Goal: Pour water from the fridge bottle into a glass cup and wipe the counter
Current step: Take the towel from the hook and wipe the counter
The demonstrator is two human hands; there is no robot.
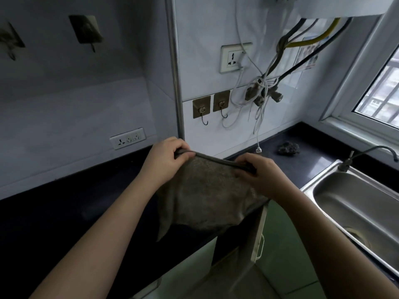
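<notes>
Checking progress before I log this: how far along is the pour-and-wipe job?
No bottle or glass shows, so the pour can't be judged. In hand: left hand and right hand stretch a grey cloth above the dark counter. Wiping looks left.

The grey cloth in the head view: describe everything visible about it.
The grey cloth looks like a soft, nubby fabric with a darker stitched hem along its top edge. It hangs spread out in the air above the front edge of the dark counter, its lower corners drooping. The left hand and right hand each pinch the top edge; nothing else visibly touches it.
</notes>
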